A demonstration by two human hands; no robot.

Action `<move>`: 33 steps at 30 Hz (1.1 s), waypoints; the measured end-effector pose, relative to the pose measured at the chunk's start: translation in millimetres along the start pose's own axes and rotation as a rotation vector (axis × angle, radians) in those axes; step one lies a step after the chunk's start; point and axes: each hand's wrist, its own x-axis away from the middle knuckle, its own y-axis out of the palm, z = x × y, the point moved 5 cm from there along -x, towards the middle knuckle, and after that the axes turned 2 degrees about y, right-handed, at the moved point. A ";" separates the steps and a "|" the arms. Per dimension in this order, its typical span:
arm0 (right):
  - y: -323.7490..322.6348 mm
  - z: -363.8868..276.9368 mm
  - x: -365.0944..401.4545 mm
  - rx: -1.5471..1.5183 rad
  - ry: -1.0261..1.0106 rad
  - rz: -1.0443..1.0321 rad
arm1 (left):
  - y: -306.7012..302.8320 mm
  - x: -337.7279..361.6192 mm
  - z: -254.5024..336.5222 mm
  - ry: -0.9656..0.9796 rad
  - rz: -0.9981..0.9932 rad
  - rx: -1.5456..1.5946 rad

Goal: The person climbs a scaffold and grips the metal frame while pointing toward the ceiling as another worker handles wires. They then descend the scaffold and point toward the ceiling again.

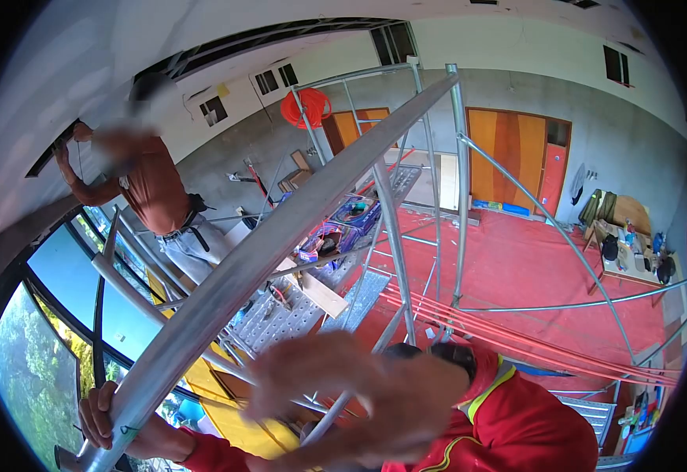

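Observation:
My left hand (119, 425) is wrapped around the lower end of a thick scaffold tube (280, 236) that slants across the view. My right hand (359, 397) is raised in front of my red jacket (509, 425), smeared by motion. A gap shows between its thumb and fingers, with nothing visible in it. Behind that hand runs a thinner scaffold leg (395, 244). Below the slanting tube lies a perforated metal platform (280, 326) with a wooden board (312, 287) and pliers (279, 296) on it.
Another person (155, 181) stands at left, arms raised to a ceiling opening (52, 149). Diagonal braces (548, 212) and orange-red pipes (532, 346) cross at right. An orange hose coil (306, 108) hangs on the scaffold. A cluttered table (635, 256) stands far right. Windows (36, 370) line the left.

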 end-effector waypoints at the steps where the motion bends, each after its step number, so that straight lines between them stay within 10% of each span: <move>1: -4.8 15.4 -8.3 0.094 0.001 0.010 | 2.2 -0.1 -0.3 0.004 -0.013 0.001; 7: -40.8 143.8 -65.6 0.666 0.098 0.043 | -3.9 -0.8 5.0 -0.001 -0.007 -0.009; 10: -42.7 181.7 -64.0 0.704 0.666 -0.440 | -5.4 -2.0 6.9 -0.012 -0.015 -0.045; 33: -41.2 165.0 -62.5 0.774 0.543 -0.421 | -1.9 -1.9 1.8 -0.152 0.064 0.224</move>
